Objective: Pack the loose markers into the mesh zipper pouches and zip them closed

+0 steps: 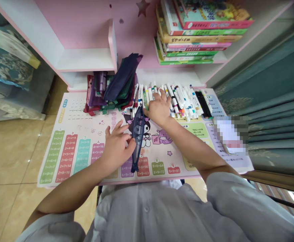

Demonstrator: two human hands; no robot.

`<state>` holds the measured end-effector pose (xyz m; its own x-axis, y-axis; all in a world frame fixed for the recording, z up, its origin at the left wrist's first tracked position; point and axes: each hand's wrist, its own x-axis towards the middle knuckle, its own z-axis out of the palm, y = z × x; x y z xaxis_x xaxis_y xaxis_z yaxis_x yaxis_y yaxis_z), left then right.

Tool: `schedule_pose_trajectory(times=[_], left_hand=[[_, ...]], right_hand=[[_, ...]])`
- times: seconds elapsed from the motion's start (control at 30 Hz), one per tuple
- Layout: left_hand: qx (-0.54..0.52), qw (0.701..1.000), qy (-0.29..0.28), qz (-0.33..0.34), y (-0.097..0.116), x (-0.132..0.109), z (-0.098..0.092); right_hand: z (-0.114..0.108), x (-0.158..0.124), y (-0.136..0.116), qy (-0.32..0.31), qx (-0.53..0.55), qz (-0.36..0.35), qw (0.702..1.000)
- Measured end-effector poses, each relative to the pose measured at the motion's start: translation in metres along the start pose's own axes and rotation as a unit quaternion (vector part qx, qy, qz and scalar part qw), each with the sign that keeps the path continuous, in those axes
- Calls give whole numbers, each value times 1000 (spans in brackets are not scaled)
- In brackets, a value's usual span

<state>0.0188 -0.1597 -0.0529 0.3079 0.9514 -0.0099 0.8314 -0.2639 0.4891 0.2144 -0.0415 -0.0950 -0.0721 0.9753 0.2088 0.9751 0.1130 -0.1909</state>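
Left hand (116, 146) grips the dark blue pencil case (137, 134) at mid-frame, low over the desk (68, 148). The case's long axis runs almost straight up the picture, its far end pointing at the row of markers (184, 99) along the desk's back edge. Right hand (159, 107) lies palm down, fingers spread, on the left part of that row, clamped on nothing I can see. Early going, I'd judge: the case looks slim and flat, and the markers lie out on the desk beside a heap of cloth pouches (111, 90).
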Motion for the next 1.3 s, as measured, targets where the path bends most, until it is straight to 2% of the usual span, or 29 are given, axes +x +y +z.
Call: schedule_pose_trajectory(times=[0.17, 0.3, 0.37, 0.47, 0.53, 0.63, 0.77, 0.97, 1.17, 1.3], left_hand=[[-13, 999, -47, -18, 1, 3, 1], [-34, 997, -69, -30, 2, 4, 1], [-41, 997, -64, -29, 2, 5, 2], [-52, 997, -50, -26, 2, 4, 4], [-60, 997, -43, -27, 2, 4, 5], [-68, 996, -43, -31, 3, 3, 5], [-69, 996, -52, -28, 5, 2, 9], [-70, 995, -62, -27, 6, 2, 12], [-105, 991, -74, -35, 2, 6, 10], [-83, 994, -38, -59, -2, 11, 9]], right_hand=[[-6, 0, -3, -36, -22, -1, 999], [-21, -12, 0, 9, 18, 12, 1000], [-35, -28, 2, 46, 62, 3, 997], [-61, -61, 1, 90, 130, -49, 986], [-77, -84, -4, 95, 160, -91, 978], [-90, -112, -14, 64, 179, -142, 971], [-85, -124, -28, 1, 145, -147, 978], [-65, -114, -40, -80, 69, -108, 988], [-52, -110, -40, -87, 54, -116, 988], [-46, -112, -40, -82, 38, -137, 986]])
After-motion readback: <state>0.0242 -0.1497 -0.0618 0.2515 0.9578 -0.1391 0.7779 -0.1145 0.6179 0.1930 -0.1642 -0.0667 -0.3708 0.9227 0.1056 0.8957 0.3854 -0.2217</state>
